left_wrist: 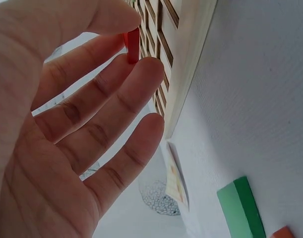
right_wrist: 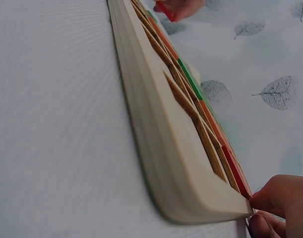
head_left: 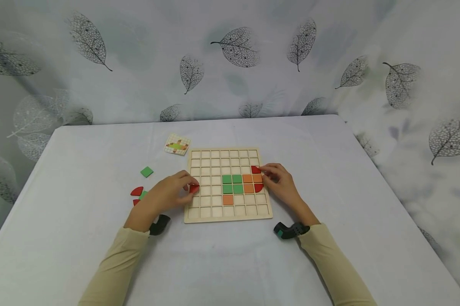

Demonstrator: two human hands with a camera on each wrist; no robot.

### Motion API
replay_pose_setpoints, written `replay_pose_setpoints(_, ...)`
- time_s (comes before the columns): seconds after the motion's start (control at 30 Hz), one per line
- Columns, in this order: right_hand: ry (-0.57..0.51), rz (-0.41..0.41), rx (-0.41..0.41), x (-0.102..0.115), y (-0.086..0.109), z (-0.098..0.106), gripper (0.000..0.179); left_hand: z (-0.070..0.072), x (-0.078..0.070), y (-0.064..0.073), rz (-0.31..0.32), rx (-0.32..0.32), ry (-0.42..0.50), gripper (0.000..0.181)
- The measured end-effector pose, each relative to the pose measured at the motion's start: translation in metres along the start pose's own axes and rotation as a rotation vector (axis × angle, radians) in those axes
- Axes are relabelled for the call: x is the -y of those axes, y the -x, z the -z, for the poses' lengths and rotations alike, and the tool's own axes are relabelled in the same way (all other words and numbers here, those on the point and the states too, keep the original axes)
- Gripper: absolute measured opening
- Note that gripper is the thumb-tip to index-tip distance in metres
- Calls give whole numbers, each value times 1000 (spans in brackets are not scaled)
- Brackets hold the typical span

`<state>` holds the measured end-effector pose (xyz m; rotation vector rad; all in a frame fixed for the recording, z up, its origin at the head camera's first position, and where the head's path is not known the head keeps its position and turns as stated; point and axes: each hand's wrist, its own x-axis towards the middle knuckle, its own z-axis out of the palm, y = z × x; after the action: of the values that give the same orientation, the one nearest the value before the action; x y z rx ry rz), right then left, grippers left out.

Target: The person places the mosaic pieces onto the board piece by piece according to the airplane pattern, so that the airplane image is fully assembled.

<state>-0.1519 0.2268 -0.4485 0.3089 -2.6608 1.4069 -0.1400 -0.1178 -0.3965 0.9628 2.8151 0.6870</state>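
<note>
My left hand [head_left: 165,193] pinches a small red piece [head_left: 193,188] between thumb and fingertips, over the left rim of a wooden grid board [head_left: 230,218]. In the left wrist view the red piece [left_wrist: 133,45] stands edge-on, with the other fingers spread beside the board. My right hand [head_left: 281,185] grips the board's right edge, thumb and fingertips close by a red piece [head_left: 255,169] and a rounded red piece [head_left: 258,187]. Left of these in the grid are orange squares [head_left: 247,178] and a block of green squares [head_left: 232,184]; another orange square [head_left: 227,199] lies lower.
A green square [head_left: 147,171] lies left of the board. Closer to my left wrist are a red quarter-round [head_left: 137,191] and other loose pieces, partly covered by the hand. A pattern card [head_left: 177,144] lies at the board's far left corner. White cloth [head_left: 230,263] covers the table.
</note>
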Motion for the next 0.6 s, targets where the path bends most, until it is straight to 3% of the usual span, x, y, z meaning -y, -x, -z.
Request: replay_pose_setpoints(0.6,8,-15,3,1,0,0,27,-7,-14,-7,-66,27,-22,26)
